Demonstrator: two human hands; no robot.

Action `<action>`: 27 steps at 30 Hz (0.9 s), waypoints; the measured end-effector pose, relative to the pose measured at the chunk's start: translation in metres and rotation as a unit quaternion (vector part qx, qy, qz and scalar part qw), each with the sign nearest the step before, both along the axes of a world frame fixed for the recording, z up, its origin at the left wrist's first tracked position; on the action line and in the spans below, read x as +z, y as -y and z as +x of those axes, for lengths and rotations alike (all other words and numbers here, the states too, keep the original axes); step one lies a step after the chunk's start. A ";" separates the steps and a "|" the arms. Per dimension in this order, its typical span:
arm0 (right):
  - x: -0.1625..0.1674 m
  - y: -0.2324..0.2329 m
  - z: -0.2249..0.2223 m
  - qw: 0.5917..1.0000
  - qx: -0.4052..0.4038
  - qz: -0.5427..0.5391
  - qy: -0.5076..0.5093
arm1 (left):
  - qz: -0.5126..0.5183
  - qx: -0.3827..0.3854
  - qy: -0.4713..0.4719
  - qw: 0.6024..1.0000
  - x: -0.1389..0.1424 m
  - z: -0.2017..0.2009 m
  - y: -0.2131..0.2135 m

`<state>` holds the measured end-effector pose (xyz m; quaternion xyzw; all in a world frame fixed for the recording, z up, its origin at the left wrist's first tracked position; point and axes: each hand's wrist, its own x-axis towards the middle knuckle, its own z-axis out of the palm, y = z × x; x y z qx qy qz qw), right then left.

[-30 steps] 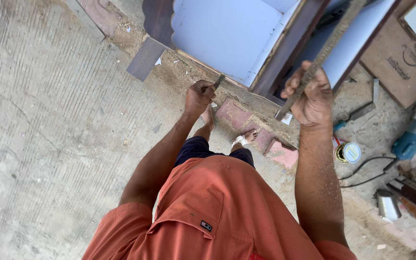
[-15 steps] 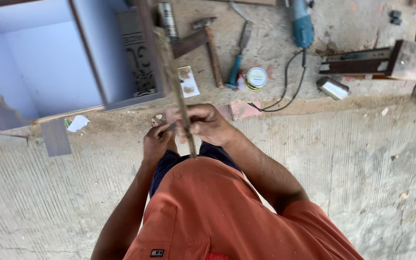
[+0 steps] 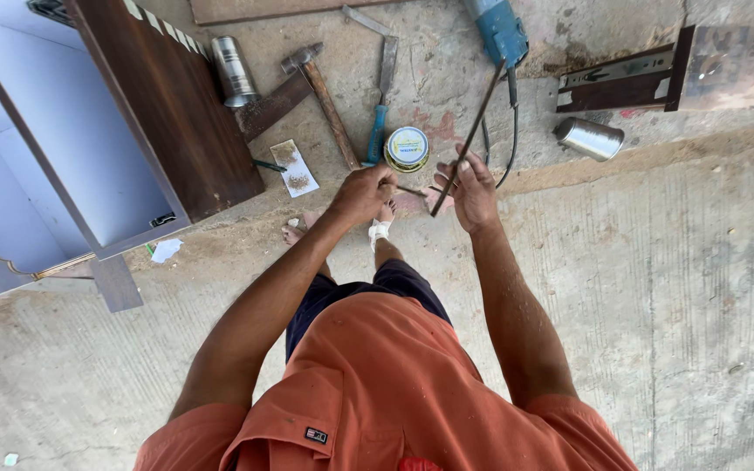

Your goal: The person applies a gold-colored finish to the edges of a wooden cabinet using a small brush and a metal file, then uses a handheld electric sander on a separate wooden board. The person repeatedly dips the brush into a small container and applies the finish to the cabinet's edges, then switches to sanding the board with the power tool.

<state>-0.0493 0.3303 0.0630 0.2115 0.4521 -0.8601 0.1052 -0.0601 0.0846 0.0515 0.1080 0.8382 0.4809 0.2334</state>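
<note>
- Above the person's bare feet, the thin dark strip (image 3: pixel 469 135) slants up and away, its lower end caught in the right hand (image 3: pixel 473 187), whose fingers are curled and clamped around it.
- Just left of that strip, the left hand (image 3: pixel 361 190) is closed into a fist; a small dark object juts from it toward the strip, too small to identify.
- Beyond the strip's lower end, between the two hands, a round tin (image 3: pixel 407 148) with a pale lid sits on the concrete floor (image 3: pixel 674 288).
- Left of the strip, past the tin, lie a blue-handled chisel (image 3: pixel 380 113) and a wooden-handled hammer (image 3: pixel 325 96), well apart from the strip.
- Near the strip's upper end rests a blue power tool (image 3: pixel 499 30), its black cable (image 3: pixel 512 131) looping down beside the strip.
- Right of the strip, a shiny metal can (image 3: pixel 588 138) lies on its side below a dark metal bracket (image 3: pixel 626 78).
- Far left of the strip stands a dark brown cabinet (image 3: pixel 89 131) with a pale blue interior, a second metal can (image 3: pixel 233 70) and a scrap of sandpaper (image 3: pixel 293 167) beside it.
</note>
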 end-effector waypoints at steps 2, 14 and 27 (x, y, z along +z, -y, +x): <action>-0.007 0.003 -0.010 0.999 0.008 -0.029 0.014 | 0.032 0.061 0.151 0.986 0.002 -0.008 -0.018; -0.012 0.011 -0.033 0.995 0.087 -0.027 0.044 | 0.319 0.296 0.342 0.833 0.003 -0.033 -0.022; -0.018 0.016 -0.034 0.987 0.157 0.004 0.033 | 0.391 0.422 0.294 0.763 0.016 -0.102 -0.018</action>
